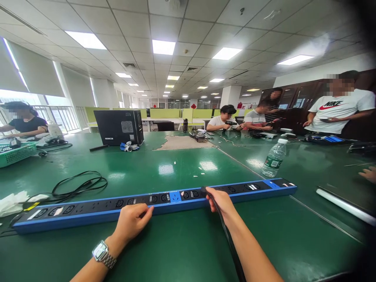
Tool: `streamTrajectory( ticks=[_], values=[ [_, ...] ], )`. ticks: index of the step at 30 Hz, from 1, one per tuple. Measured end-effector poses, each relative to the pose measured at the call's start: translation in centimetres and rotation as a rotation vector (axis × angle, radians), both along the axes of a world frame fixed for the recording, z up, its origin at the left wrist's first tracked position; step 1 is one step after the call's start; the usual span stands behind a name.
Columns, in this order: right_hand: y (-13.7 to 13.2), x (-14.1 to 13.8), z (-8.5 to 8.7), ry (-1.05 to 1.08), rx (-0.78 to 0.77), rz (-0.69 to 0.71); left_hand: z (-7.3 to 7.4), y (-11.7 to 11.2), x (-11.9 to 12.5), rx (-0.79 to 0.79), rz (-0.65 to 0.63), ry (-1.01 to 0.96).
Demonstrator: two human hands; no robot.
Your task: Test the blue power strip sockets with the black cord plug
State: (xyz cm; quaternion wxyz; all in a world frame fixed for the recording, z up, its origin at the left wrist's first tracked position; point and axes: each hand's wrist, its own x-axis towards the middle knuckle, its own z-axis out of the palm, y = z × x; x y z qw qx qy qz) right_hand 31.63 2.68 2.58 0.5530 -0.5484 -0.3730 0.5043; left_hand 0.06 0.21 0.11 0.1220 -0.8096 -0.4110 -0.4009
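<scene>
A long blue-and-black power strip (176, 197) lies across the green table in front of me, its top lined with sockets. My right hand (219, 201) pinches the black plug (203, 190) of a power cord at a socket right of the middle. How deep the plug sits is hidden. The thick black cord (227, 239) runs from it down along my forearm. Left of the middle, my left hand (133, 221) is curled at the strip's front edge, thumb toward the right, its fingertips partly hidden. A metal-banded watch (101, 252) is on that wrist.
Beyond the strip stand a water bottle (274, 158) and a black computer case (119, 127) with gloves (129, 147) beside it. A coiled black cable (82, 184) and white scraps (13, 203) lie left. Several people sit or stand around; another person's hand (368, 175) shows at right.
</scene>
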Motion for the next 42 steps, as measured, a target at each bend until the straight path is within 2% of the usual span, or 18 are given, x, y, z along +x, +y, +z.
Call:
streamTrajectory(
  ticks=[4,7,10,11,13,16,19,21,24,26,29,31,35,37,39,42],
  values=[
    [-0.4,-1.5,0.0,0.21,0.225,0.065,0.2,-0.2,0.5,-0.015,-0.004,-0.011],
    [-1.1,-4.7,-0.8,0.078,0.202,0.288,0.9,-0.8,2.1,0.014,0.0,0.012],
    [-2.0,-8.4,-1.8,-0.013,0.184,0.554,1.4,-1.5,4.4,0.034,-0.017,0.125],
    [-2.3,-9.4,-2.0,-0.037,0.224,0.583,1.4,-1.7,5.0,0.04,-0.025,0.166],
    [-2.8,-10.8,-2.1,-0.08,0.351,0.467,1.3,-2.0,5.8,0.058,-0.029,0.221],
    [-3.3,-11.0,-2.0,-0.184,0.406,0.383,0.7,-1.9,5.7,0.107,0.037,0.216],
    [-3.4,-9.0,-2.1,-0.285,0.393,0.334,0.2,-1.5,4.5,0.149,0.17,0.185],
    [-3.1,-6.4,-2.6,-0.382,0.411,0.241,0.0,-1.3,3.5,0.149,0.254,0.167],
    [-2.2,-1.0,-3.7,-0.642,0.464,0.009,-0.2,-1.3,2.4,0.1,0.295,0.155],
    [-1.7,3.1,-4.4,-0.812,0.406,-0.145,-0.3,-1.4,2.2,0.052,0.295,0.141],
    [-1.1,8.4,-5.0,-0.873,0.334,-0.244,0.0,-1.7,2.2,-0.025,0.329,0.124],
    [-0.9,10.6,-5.1,-0.906,0.295,-0.263,0.3,-2.0,2.2,-0.091,0.387,0.128],
    [-0.4,11.8,-5.1,-0.947,0.243,-0.25,0.6,-2.8,1.4,-0.273,0.493,0.12],
    [-0.1,11.7,-5.2,-0.96,0.22,-0.244,0.4,-3.1,0.8,-0.32,0.48,0.067],
    [0.1,11.5,-5.1,-0.966,0.2,-0.243,0.2,-3.3,0.1,-0.28,0.382,-0.029],
    [0.4,11.6,-5.1,-0.974,0.181,-0.242,0.5,-3.2,-0.5,-0.125,0.264,-0.251]
  ],
)
